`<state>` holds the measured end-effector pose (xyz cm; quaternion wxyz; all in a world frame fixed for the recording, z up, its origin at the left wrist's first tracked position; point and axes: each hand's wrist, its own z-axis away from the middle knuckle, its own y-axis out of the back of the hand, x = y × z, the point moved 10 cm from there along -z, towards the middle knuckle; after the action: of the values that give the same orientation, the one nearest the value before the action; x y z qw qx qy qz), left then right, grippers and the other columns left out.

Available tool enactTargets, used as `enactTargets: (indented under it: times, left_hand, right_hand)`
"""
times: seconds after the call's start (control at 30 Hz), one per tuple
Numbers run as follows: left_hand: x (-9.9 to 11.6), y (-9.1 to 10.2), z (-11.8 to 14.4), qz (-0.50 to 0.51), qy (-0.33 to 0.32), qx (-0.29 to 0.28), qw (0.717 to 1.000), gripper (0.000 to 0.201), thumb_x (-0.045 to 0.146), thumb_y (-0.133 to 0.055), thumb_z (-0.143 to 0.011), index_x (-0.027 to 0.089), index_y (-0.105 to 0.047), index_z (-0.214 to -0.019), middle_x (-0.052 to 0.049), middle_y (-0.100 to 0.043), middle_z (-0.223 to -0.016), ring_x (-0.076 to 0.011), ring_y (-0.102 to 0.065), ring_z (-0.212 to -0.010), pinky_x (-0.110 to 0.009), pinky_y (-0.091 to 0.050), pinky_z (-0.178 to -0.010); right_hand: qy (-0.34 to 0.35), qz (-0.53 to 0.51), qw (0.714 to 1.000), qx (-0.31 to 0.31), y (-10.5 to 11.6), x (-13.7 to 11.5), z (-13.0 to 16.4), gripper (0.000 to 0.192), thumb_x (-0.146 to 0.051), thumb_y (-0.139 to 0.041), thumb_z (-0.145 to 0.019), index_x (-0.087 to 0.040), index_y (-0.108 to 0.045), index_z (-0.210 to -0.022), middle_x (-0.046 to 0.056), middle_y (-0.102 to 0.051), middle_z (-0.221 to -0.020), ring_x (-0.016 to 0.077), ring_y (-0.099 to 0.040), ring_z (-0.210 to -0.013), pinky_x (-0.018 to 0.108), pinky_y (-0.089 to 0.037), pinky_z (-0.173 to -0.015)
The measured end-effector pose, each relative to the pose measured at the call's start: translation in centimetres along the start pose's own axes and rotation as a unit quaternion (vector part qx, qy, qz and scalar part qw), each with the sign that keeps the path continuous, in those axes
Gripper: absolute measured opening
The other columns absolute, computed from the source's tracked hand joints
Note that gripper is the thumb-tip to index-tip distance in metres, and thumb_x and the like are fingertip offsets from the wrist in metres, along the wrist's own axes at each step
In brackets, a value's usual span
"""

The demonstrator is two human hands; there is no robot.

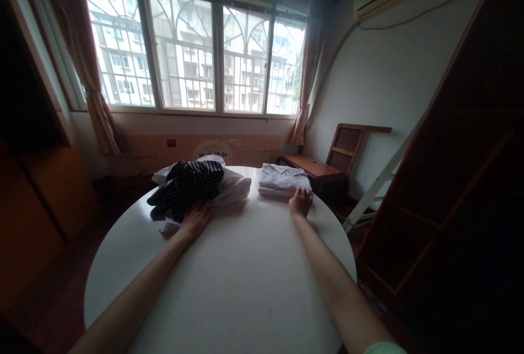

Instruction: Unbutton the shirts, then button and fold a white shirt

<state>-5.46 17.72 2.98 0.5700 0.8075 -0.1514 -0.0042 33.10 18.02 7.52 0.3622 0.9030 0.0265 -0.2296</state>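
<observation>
Both my arms stretch across a round white table (229, 283). My left hand (195, 218) lies with fingers spread against the near edge of a heap of unfolded clothes: a black garment with thin white stripes (188, 186) on top of white ones (233, 189). My right hand (301, 201) touches the front edge of a small stack of folded pale shirts (282, 179) at the table's far right. Whether either hand pinches cloth cannot be made out.
A barred window (192, 53) with tied-back curtains fills the far wall. A low wooden desk (313, 171) with a leaning framed panel stands behind the table on the right. Dark wooden shelving (454, 190) rises on the right, a cabinet (36, 190) on the left.
</observation>
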Motion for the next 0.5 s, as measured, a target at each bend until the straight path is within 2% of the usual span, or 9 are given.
enactTargets:
  times: [0.07,0.13,0.17,0.23,0.37,0.5]
  left_hand:
    - [-0.1,-0.2,-0.1,-0.008,-0.004,-0.007,1.0,0.048,0.036,-0.034,-0.085,0.013,-0.038,-0.127,-0.015,-0.033,-0.136,-0.0276,-0.027,-0.126,-0.042,-0.021,-0.101]
    - [0.0,-0.2,-0.1,-0.012,-0.012,-0.009,1.0,0.047,0.036,-0.034,-0.086,0.013,-0.041,-0.125,-0.015,-0.034,-0.135,-0.0273,-0.029,-0.125,-0.04,-0.022,-0.101]
    - [0.0,-0.1,-0.1,-0.012,-0.013,-0.011,1.0,0.046,0.036,-0.034,-0.086,0.012,-0.042,-0.124,-0.014,-0.035,-0.135,-0.0271,-0.029,-0.125,-0.04,-0.022,-0.101]
    - [0.1,0.0,0.1,-0.012,-0.012,-0.016,1.0,0.046,0.036,-0.034,-0.086,0.012,-0.044,-0.123,-0.014,-0.036,-0.134,-0.0269,-0.031,-0.124,-0.038,-0.023,-0.101]
    - [0.2,0.3,0.2,-0.018,-0.009,-0.019,1.0,0.045,0.037,-0.034,-0.086,0.012,-0.045,-0.122,-0.014,-0.038,-0.133,-0.0274,-0.033,-0.123,-0.039,-0.024,-0.1]
    - [0.4,0.4,0.2,-0.023,-0.019,-0.015,0.999,0.045,0.039,-0.032,-0.087,0.013,-0.047,-0.121,-0.015,-0.039,-0.132,-0.0279,-0.034,-0.122,-0.04,-0.025,-0.1]
  right_hand:
    - [-0.108,-0.038,0.992,0.047,0.3,3.1,-0.3,0.05,-0.019,-0.043,-0.073,-0.006,-0.039,-0.121,0.02,-0.036,-0.129,0.0323,-0.029,-0.118,0.046,-0.022,-0.095]
    - [-0.214,-0.089,0.969,0.084,0.3,6.1,0.1,0.057,-0.027,-0.046,-0.072,-0.003,-0.037,-0.122,0.024,-0.037,-0.126,0.0346,-0.032,-0.115,0.047,-0.026,-0.092]
    - [-0.243,-0.109,0.96,0.091,0.2,7.0,0.2,0.058,-0.03,-0.046,-0.072,-0.002,-0.038,-0.121,0.024,-0.04,-0.124,0.0345,-0.035,-0.113,0.046,-0.028,-0.091]
    - [-0.255,-0.131,0.954,0.087,-0.1,7.7,0.0,0.052,-0.032,-0.046,-0.071,-0.004,-0.045,-0.116,0.022,-0.046,-0.118,0.0326,-0.041,-0.109,0.043,-0.032,-0.089]
    - [-0.235,-0.162,0.955,0.076,-0.2,7.8,-0.4,0.036,-0.032,-0.046,-0.069,-0.011,-0.058,-0.096,0.016,-0.054,-0.108,0.0289,-0.045,-0.105,0.038,-0.033,-0.09]
    - [-0.235,-0.187,0.949,0.092,0.0,7.8,-0.5,0.048,-0.033,-0.048,-0.066,-0.011,-0.05,-0.109,0.015,-0.049,-0.117,0.0283,-0.042,-0.11,0.039,-0.03,-0.094]
